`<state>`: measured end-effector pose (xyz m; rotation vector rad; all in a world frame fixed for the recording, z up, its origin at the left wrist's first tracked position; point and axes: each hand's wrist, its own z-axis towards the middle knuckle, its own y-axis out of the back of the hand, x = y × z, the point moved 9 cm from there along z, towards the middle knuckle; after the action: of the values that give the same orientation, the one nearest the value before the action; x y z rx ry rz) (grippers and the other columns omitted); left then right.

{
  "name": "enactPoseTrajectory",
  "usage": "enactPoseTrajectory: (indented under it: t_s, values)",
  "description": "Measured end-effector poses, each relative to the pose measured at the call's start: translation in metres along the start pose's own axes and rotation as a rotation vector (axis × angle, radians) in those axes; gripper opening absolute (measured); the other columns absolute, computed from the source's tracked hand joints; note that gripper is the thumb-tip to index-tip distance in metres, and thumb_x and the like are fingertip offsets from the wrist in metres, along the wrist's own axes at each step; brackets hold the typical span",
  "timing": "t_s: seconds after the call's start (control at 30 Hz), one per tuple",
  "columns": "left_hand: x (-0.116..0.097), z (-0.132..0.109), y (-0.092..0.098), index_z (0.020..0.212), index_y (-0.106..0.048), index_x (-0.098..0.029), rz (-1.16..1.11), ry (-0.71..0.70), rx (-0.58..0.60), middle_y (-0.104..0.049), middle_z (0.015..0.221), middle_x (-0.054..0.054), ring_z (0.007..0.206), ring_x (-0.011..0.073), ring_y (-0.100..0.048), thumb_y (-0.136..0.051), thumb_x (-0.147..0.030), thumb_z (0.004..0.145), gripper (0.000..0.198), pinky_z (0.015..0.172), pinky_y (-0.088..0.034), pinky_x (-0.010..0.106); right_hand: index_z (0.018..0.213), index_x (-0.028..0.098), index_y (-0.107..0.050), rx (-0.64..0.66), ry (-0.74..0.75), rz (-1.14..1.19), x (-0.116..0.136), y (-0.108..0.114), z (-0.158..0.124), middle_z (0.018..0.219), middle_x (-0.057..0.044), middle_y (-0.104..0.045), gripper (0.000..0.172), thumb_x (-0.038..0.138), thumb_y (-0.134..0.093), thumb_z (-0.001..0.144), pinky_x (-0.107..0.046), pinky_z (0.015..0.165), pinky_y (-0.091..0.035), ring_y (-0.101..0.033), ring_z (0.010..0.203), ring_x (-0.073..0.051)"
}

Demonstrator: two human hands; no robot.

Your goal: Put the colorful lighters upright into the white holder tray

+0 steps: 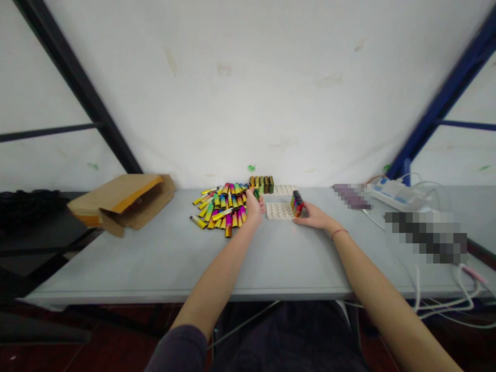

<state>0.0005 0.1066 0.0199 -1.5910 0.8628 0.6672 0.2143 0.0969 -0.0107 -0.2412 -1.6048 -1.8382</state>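
Observation:
My left hand (254, 206) is closed around a green lighter (256, 194) at the right edge of a heap of shiny multicoloured lighters (220, 206). To its right lies a white tray (279, 211) with rows of holes. A row of lighters (297, 203) stands upright along the tray's right side, black tops up. My right hand (314, 216) grips the tray's front right corner, its thumb along the front edge and its fingers beside the red lighter. Those fingertips are partly hidden.
Behind the tray, a block of upright lighters (262, 184) stands beside another white holed tray (285, 189) near the wall. An open cardboard box (120, 199) lies at the left. A phone (352, 196), a power strip (399, 194) and white cables (445, 307) are on the right.

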Motion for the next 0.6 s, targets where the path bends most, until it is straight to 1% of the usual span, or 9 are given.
enactPoseTrajectory:
  t_s: [0.17, 0.27, 0.33, 0.4, 0.47, 0.6]
  values:
    - [-0.0001, 0.0011, 0.004, 0.056, -0.032, -0.022, -0.017, -0.021, -0.03, -0.02, 0.04, -0.008, 0.031, 0.0054, -0.014, -0.03, -0.051, 0.099, 0.053, 0.035, -0.009, 0.019, 0.134, 0.014, -0.057, -0.005, -0.005, 0.005, 0.0004, 0.0012, -0.001, 0.138, -0.018, -0.063, 0.073, 0.05, -0.075, 0.073, -0.053, 0.11, -0.045, -0.061, 0.123, -0.038]
    - [0.004, 0.0005, 0.0032, 0.056, -0.032, -0.023, -0.022, 0.002, -0.021, -0.019, 0.04, -0.009, 0.031, 0.0057, -0.015, -0.034, -0.061, 0.096, 0.056, 0.034, -0.01, 0.019, 0.134, 0.013, -0.057, -0.003, -0.013, 0.005, 0.0013, 0.0017, -0.0016, 0.138, -0.019, -0.063, 0.073, 0.049, -0.075, 0.074, -0.053, 0.11, -0.045, -0.061, 0.124, -0.038]
    - [0.0068, -0.0003, 0.0014, 0.055, -0.032, -0.023, -0.02, 0.021, -0.008, -0.019, 0.04, -0.009, 0.031, 0.0056, -0.014, -0.039, -0.07, 0.091, 0.059, 0.033, -0.01, 0.019, 0.134, 0.014, -0.057, -0.005, -0.015, 0.003, 0.0022, 0.0023, -0.0017, 0.138, -0.018, -0.064, 0.072, 0.048, -0.076, 0.073, -0.053, 0.109, -0.045, -0.061, 0.123, -0.038]
    - [0.0076, -0.0011, -0.0001, 0.054, -0.032, -0.023, -0.008, 0.023, 0.001, -0.019, 0.04, -0.009, 0.032, 0.0053, -0.014, -0.043, -0.075, 0.086, 0.062, 0.033, -0.009, 0.019, 0.134, 0.013, -0.057, 0.003, -0.015, 0.001, 0.0031, 0.0021, -0.0018, 0.138, -0.018, -0.063, 0.072, 0.047, -0.076, 0.073, -0.053, 0.109, -0.045, -0.061, 0.123, -0.038]
    - [0.0068, -0.0016, -0.0012, 0.053, -0.031, -0.023, 0.015, 0.014, 0.008, -0.019, 0.04, -0.009, 0.032, 0.005, -0.014, -0.043, -0.073, 0.086, 0.062, 0.033, -0.009, 0.019, 0.135, 0.013, -0.056, 0.008, -0.017, -0.002, 0.0037, 0.002, -0.0019, 0.139, -0.019, -0.063, 0.073, 0.047, -0.075, 0.074, -0.053, 0.109, -0.045, -0.061, 0.124, -0.038]
    - [0.0054, -0.0025, -0.0023, 0.051, -0.029, -0.023, 0.021, 0.02, 0.019, -0.016, 0.04, -0.008, 0.031, 0.0053, -0.012, -0.036, -0.066, 0.092, 0.06, 0.033, -0.009, 0.019, 0.135, 0.014, -0.057, 0.008, -0.02, -0.015, 0.0042, 0.0027, -0.0021, 0.139, -0.018, -0.063, 0.071, 0.046, -0.076, 0.074, -0.052, 0.109, -0.046, -0.061, 0.124, -0.038]
